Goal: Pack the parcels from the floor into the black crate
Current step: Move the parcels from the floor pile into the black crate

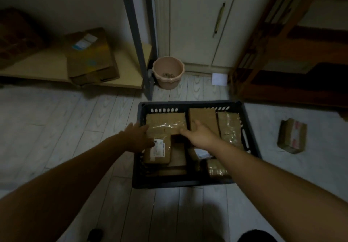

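A black crate (180, 182) stands on the pale wood floor in front of me, holding several brown cardboard parcels. A taped flat parcel (166, 122) lies at the crate's far left, and both my hands are at it. My left hand (138, 138) presses on its left edge, fingers spread. My right hand (199, 135) touches its right corner, thumb up against a neighbouring upright parcel (203, 117). A labelled parcel (158, 152) lies under my left hand. One more parcel (291, 136) sits on the floor to the right of the crate.
A pink bucket (168, 72) stands beyond the crate by a grey shelf post (140, 40). A low shelf board (47, 68) at left carries a big cardboard box (90, 57). White cabinet doors (197, 21) are behind, a wooden rack (282, 53) at right.
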Motion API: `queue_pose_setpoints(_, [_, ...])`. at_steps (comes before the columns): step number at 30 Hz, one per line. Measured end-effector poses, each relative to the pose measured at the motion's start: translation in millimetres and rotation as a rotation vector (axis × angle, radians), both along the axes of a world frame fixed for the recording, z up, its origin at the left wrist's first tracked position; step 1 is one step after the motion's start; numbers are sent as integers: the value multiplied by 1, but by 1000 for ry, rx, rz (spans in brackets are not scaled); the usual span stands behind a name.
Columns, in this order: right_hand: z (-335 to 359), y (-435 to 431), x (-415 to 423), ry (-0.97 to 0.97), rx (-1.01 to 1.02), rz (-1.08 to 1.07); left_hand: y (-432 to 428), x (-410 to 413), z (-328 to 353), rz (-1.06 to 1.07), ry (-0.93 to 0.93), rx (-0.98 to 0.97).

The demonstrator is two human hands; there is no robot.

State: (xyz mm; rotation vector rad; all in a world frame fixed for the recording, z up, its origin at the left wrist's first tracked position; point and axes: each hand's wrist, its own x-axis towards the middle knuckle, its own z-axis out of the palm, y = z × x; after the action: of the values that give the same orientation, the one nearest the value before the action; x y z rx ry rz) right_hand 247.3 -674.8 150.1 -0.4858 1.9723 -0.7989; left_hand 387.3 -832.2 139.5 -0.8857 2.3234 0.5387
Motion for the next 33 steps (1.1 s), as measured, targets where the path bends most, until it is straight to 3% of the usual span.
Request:
queue_pose_setpoints(9, [284,108,-21,159,77,-154,70,-42,292,-166,83,54])
queue_pose_setpoints(15, [406,222,-44,290,108,-329,159,-100,411,-333,232,116])
queue_pose_setpoints(25, [468,446,-123,468,196,-419,357,-216,473,-387,346,196])
queue_pose_setpoints(33, [470,493,-188,455,149,-418,410,-273,477,-346,325,225])
